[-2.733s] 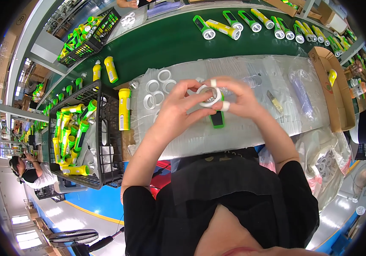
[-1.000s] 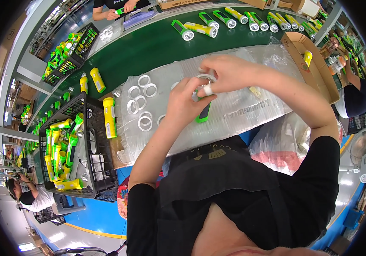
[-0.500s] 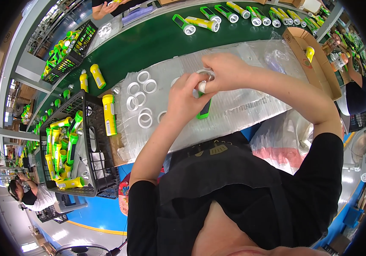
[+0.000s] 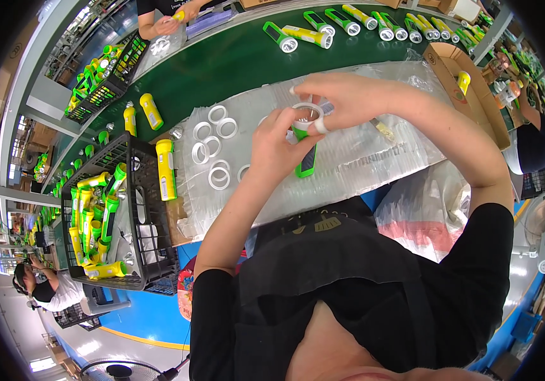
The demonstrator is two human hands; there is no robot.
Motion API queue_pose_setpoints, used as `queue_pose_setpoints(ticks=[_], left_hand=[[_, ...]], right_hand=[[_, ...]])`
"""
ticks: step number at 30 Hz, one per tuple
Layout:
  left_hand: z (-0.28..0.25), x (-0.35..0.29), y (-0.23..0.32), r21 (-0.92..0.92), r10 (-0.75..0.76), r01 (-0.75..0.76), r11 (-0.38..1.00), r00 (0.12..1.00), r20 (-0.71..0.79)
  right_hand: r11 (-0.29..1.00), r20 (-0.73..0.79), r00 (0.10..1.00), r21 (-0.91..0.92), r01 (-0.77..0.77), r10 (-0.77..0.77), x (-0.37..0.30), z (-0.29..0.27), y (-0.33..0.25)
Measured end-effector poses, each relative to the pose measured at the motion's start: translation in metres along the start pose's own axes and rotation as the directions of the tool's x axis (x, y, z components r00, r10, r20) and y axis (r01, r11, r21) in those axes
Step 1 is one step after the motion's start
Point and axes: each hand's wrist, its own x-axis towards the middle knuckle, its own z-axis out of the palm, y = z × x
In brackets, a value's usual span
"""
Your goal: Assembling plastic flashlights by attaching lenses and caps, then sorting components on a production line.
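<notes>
While a seated co-worker (image 4: 66,292) sits at your far left, a black plastic crate (image 4: 158,270) nearer you holds a jumble of yellow and green flashlights (image 4: 88,222). Farther back, a second black crate (image 4: 131,60) is also loaded with them. Past it, across the bench, another person's hands (image 4: 164,26) hold something yellow. Just right of your near crate, a single yellow flashlight (image 4: 166,171) lies lengthwise. Next, a cluster of loose white rings (image 4: 226,127) lies on the plastic-covered mat (image 4: 361,178), some overlapping.

Your left hand (image 4: 277,143) comes next, fingers curled and thumb closed round the head end of a green flashlight (image 4: 306,164), which sits mid-mat between your hands, dark panel showing. A white ring (image 4: 313,108) is at its head; can't tell if it's seated. Your right hand (image 4: 348,101) arches over from the right: banded thumb against the ring's edge, index stretched past its far side, other fingers partly hidden, so can't tell if they pinch.

Behind, a row of flashlights (image 4: 350,25) runs rightward. Right of your hands: utility knife (image 4: 385,131) on the mat, then an open cardboard box (image 4: 498,130) with one yellow flashlight inside.
</notes>
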Motion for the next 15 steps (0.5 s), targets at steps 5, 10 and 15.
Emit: queue_pose_setpoints(ticks=[5,10,15], left_hand=[[0.002,0.000,-0.001,-0.003,0.033,-0.033,0.999,0.999,-0.015],[-0.002,0.001,-0.002,-0.044,0.003,-0.003,0.999,1.000,0.002],[0.000,-0.001,-0.005,-0.038,-0.019,0.020,0.999,0.999,0.026]], right_hand=[[0.946,0.101,0.955,-0.196,-0.257,0.280,0.005,0.005,-0.014],[0.990,-0.122,0.985,0.064,0.128,-0.120,0.004,0.012,0.011],[0.994,0.077,0.994,-0.088,-0.072,0.079,0.011,-0.009,-0.012]])
